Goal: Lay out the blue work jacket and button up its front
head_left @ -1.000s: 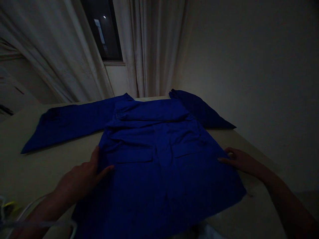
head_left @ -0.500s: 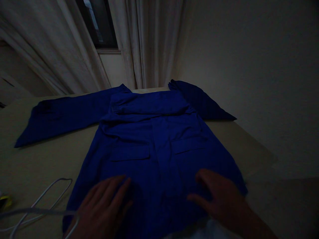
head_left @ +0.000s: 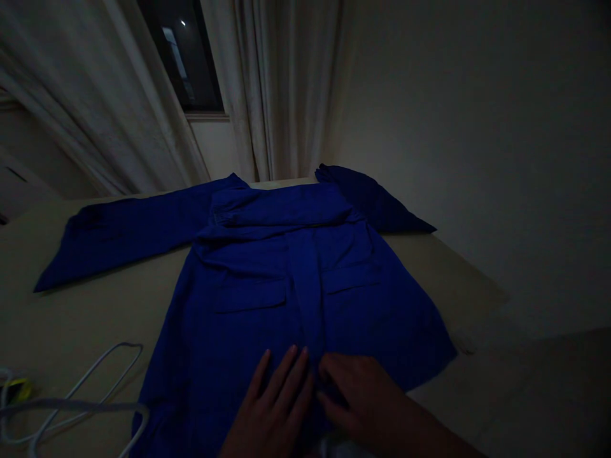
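Left hand (head_left: 270,407): fingers (head_left: 286,369) are spread flat on the blue work jacket (head_left: 248,331).
Right hand (head_left: 363,397): fingers (head_left: 334,375) are pressed together at the placket (head_left: 305,299); any pinch cannot be told.
Left of jacket: a white wire hanger (head_left: 81,381) is laid on the tabletop (head_left: 86,267).

Surface: a pale beige table (head_left: 81,331), dimly lit.
Garment: a blue work jacket (head_left: 248,273) lies flat on it, two flap pockets facing up, upper part folded over, sleeves spread out to either side.
Left of the jacket: a white wire loop (head_left: 95,375) lies just beside it.
Table's left edge of view: a small yellow object (head_left: 19,389), too dim to identify.
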Available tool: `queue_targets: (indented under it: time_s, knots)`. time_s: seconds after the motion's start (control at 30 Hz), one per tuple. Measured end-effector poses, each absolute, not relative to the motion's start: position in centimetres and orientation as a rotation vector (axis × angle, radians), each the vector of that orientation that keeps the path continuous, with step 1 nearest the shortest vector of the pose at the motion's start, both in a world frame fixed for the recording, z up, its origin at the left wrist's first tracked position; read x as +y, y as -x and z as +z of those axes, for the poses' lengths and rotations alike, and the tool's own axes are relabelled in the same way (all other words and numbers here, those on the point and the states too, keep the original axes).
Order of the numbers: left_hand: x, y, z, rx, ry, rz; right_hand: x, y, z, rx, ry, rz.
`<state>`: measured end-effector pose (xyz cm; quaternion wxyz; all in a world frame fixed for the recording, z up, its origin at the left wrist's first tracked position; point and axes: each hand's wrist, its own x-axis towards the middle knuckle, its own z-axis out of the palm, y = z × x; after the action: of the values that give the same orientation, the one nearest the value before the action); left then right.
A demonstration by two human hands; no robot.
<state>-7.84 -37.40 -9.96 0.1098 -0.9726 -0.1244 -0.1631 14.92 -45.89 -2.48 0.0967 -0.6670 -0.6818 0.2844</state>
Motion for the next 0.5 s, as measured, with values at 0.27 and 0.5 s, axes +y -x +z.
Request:
queue_targets:
  time_s: [0.27,0.5]
  knots:
    - [-39.0,4.2,-12.6,-0.335,2.883,-0.67,-46.0,-14.0,-2.1,-1.912,1.85,0.886]
    - [-37.6,5.7,-10.1,-0.243,2.797,-0.851,-47.4,-17.2,-1.4,-2.166,1.729,0.719]
